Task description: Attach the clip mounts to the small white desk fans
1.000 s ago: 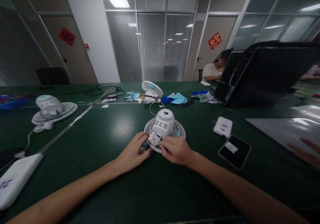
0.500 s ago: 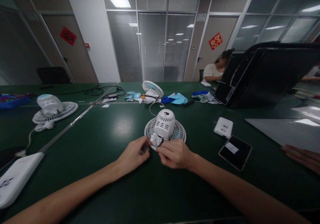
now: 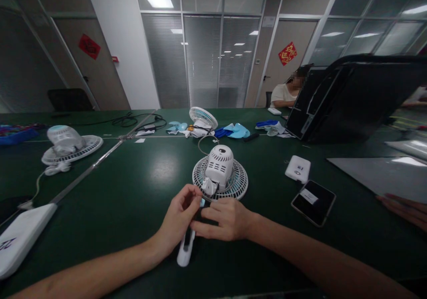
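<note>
A white fan (image 3: 218, 168) lies face down on its round grille, its motor housing pointing up, just beyond my hands. My left hand (image 3: 182, 210) is closed around a long white piece with a dark inset (image 3: 185, 252); its lower end sticks out below the fingers. By the left thumb and index tips shows a small light blue bit (image 3: 202, 202); whether it belongs to the white piece I cannot tell. Curled fingers of my right hand (image 3: 228, 219) meet the same white piece from the right. The middle of it is hidden by the hands.
Another fan (image 3: 66, 143) lies at left, near a white power bank (image 3: 25, 241). Behind are a third fan (image 3: 202, 121) and light blue blades (image 3: 238, 130). At right are a smaller power bank (image 3: 298, 168), a phone (image 3: 313, 202) and another person's hand (image 3: 402, 210).
Both hands have drawn back from the white part at the fan's near side, toward me. The long white piece now shows between them. The fan has stayed in place.
</note>
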{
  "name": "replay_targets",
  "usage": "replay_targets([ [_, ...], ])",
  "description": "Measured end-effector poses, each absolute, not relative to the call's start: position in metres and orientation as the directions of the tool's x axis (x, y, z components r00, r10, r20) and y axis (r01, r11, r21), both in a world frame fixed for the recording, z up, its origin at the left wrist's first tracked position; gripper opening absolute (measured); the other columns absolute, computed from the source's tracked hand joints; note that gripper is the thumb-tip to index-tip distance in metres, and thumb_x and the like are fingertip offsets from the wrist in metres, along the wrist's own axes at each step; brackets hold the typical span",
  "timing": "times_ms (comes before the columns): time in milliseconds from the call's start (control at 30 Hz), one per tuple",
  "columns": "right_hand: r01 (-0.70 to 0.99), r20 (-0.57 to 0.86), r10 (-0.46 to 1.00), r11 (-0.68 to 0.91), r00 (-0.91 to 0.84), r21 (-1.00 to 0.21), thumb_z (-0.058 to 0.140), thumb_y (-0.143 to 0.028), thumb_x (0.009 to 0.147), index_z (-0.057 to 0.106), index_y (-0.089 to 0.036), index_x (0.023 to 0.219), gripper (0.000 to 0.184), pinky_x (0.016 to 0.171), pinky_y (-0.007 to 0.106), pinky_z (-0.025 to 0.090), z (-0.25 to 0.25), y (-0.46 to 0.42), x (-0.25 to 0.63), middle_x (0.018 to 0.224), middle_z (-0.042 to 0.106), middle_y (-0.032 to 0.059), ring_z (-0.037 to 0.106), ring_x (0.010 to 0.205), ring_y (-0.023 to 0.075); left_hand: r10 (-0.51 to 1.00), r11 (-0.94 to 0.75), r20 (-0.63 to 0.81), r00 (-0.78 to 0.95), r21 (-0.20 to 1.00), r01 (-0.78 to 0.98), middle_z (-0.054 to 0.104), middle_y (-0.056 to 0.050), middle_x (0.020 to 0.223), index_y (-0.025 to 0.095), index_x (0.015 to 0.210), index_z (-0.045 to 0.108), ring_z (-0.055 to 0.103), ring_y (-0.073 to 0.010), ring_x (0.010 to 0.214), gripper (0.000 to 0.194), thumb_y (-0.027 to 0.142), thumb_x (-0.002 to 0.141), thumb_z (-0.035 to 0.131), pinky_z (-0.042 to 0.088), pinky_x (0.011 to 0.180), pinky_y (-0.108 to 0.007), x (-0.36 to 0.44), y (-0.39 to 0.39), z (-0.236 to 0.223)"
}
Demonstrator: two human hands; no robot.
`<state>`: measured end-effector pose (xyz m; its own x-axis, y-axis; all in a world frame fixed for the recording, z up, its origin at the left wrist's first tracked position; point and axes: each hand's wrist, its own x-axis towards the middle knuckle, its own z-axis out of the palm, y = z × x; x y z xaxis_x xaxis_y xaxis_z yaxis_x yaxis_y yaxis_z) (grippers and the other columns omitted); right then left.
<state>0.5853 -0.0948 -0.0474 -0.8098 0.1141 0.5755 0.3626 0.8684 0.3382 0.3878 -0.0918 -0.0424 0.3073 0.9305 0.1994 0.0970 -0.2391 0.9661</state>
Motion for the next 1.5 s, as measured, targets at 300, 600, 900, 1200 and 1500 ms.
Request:
replay_targets([
  [300,0.495,0.643,0.233,0.829,-0.729,0.261,0.058,-0.023,0.098,0.064,-0.021,0.118,0.021,0.059,0.027,0.046,-0.048,-0.094,0.588,0.093,0.068,0.0030,0.062,0.074,0.0139,0.916,-0.353,0.336,0.221,0.934,0.045,0.061,-0.005,0.101,0.027,0.107,0.057,0.062,-0.0220,0.090,0.016,0.037,0.095,0.060,0.054,0.081,-0.035,0.385,-0.086,-0.044],
  [600,0.527,0.806,0.178,0.830,-0.564,0.186,0.073,-0.027,0.091,0.061,-0.027,0.126,0.037,0.067,0.027,0.053,-0.051,-0.090,0.596,0.100,0.067,0.0035,0.063,0.079,0.0144,0.854,-0.370,0.366,0.370,0.927,-0.061,0.061,-0.005,0.099,0.026,0.105,0.059,0.064,-0.0209,0.092,0.016,0.033,0.093,0.068,0.056,0.083,-0.034,0.375,-0.092,-0.026],
  [900,0.469,0.845,0.118,0.867,-0.522,0.169,0.072,-0.030,0.091,0.057,-0.019,0.123,0.037,0.072,0.027,0.059,-0.050,-0.090,0.596,0.105,0.069,0.0056,0.067,0.090,0.0158,0.745,-0.442,0.183,0.641,0.856,0.269,0.068,-0.005,0.092,0.021,0.102,0.061,0.066,-0.0188,0.080,0.022,0.042,0.100,0.054,0.052,0.071,-0.030,0.355,-0.081,0.020],
  [1200,0.551,0.907,0.356,0.814,-0.224,-0.184,0.077,-0.022,0.088,0.059,-0.021,0.129,0.045,0.072,0.031,0.064,-0.049,-0.084,0.603,0.110,0.061,0.0089,0.067,0.090,0.0196,0.653,-0.557,-0.302,0.695,0.430,0.710,0.069,-0.009,0.092,0.018,0.108,0.061,0.065,-0.0246,0.076,0.026,0.037,0.090,0.062,0.043,0.062,-0.030,0.353,-0.100,0.017],
  [1500,0.460,0.904,0.420,0.820,-0.079,-0.341,0.072,-0.014,0.089,0.058,-0.025,0.119,0.034,0.068,0.030,0.064,-0.049,-0.077,0.603,0.114,0.059,0.0076,0.065,0.098,0.0202,0.923,-0.003,0.033,0.384,0.997,-0.079,0.053,0.002,0.085,0.022,0.105,0.042,0.049,-0.0116,0.064,0.025,0.042,0.096,0.055,0.040,0.056,-0.023,0.373,-0.079,-0.010],
])
